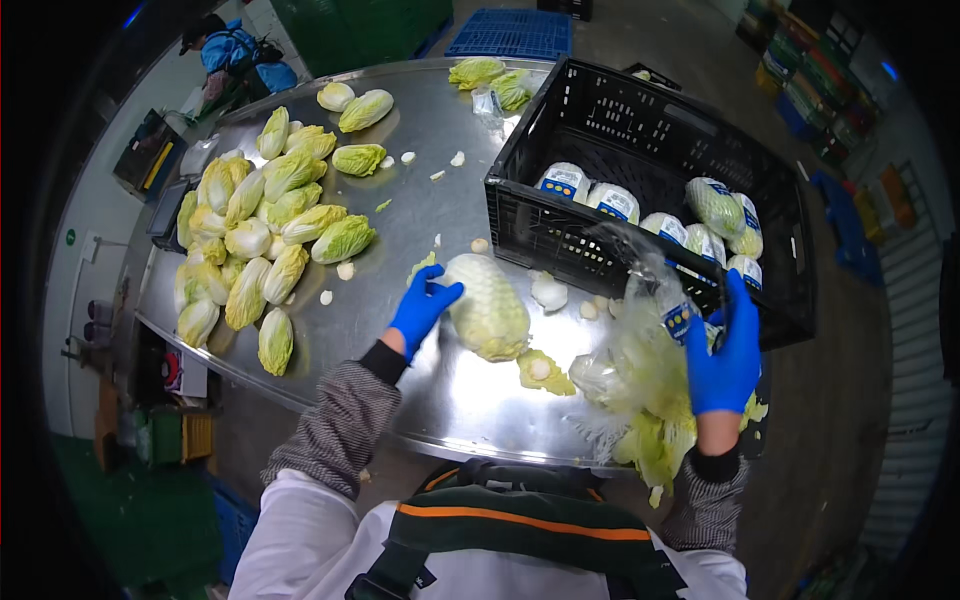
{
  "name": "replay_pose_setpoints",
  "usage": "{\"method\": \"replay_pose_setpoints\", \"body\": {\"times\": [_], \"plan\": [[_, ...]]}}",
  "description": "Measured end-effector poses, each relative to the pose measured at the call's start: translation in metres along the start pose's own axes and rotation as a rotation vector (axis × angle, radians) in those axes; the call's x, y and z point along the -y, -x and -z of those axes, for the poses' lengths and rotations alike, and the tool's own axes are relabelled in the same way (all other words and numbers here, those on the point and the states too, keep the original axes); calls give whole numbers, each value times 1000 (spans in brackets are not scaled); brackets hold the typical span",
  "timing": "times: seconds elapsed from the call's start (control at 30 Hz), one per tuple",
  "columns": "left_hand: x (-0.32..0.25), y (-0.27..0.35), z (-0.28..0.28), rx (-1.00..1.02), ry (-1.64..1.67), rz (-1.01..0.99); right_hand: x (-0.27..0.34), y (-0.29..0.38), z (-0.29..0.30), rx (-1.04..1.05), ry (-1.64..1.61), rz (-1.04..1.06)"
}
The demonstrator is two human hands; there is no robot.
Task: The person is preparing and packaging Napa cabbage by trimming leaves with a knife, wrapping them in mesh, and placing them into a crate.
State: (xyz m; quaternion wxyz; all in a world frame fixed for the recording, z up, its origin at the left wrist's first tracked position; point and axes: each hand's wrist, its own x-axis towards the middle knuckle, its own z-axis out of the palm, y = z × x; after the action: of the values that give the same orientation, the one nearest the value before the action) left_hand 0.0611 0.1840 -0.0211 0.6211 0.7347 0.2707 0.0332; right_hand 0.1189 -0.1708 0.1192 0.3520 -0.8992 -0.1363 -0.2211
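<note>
A pale napa cabbage (487, 307) with a netted-looking surface lies on the steel table in front of me. My left hand (421, 309), in a blue glove, is at its upper left end with thumb and forefinger apart, the thumb tip against the cabbage. On the right, my blue-gloved right hand (721, 356) holds a clear plastic bag (649, 289) bearing a printed label, beside the crate's near wall. Just where the fingers pinch it is partly hidden. Beneath the bag are loose green cabbage leaves (652, 446) and crumpled clear plastic (600, 379).
A black plastic crate (525, 229) holds several labelled, wrapped cabbages (712, 206). Many unwrapped cabbages (247, 236) are heaped on the table's left. Cut stem ends and a trimmed leaf (545, 373) lie near the middle. Another person (232, 56) bends at the far left.
</note>
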Motion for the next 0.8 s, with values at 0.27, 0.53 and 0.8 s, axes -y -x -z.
{"method": "replay_pose_setpoints", "body": {"times": [0.27, 0.53, 0.8], "plan": [[25, 7, -34, -205, -366, -397, 7, 53, -139, 645, -478, -112], [16, 40, 8, 275, -708, -710, 10, 75, -210, 930, -510, -296], [6, 15, 1, 117, -264, -336, 31, 65, -208, 815, -300, -17]]}}
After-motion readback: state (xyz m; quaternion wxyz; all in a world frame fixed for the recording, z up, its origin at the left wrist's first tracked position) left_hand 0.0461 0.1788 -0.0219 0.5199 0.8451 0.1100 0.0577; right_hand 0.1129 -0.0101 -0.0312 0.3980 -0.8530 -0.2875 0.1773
